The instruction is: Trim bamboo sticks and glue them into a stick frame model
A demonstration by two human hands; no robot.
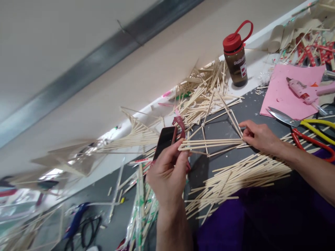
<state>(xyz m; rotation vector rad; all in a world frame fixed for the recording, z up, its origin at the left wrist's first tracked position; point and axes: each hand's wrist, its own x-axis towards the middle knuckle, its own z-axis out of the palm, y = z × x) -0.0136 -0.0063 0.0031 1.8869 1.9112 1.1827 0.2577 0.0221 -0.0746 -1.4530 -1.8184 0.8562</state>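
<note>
My left hand [167, 170] pinches the left ends of a few parallel wooden sticks [211, 142], which are part of a frame built of thin sticks. At the other end of these sticks, my right hand [258, 136] has thumb and fingers closed on a corner of the frame. Behind them the frame rises to a pointed corner, with slanting sticks joined in triangles. Below the frame lies a spread of loose wooden sticks [235, 176]. A dark phone [164, 139] is partly hidden behind my left hand.
To the right are a pink glue gun [305, 91] on pink sheets [273, 92] and yellow-and-red-handled scissors [311, 125]. A red-capped bottle [237, 66] stands by the wall beside piled sticks [196, 94]. At left lie plastic-wrapped sticks [142, 209] and a blue cabled tool [77, 218].
</note>
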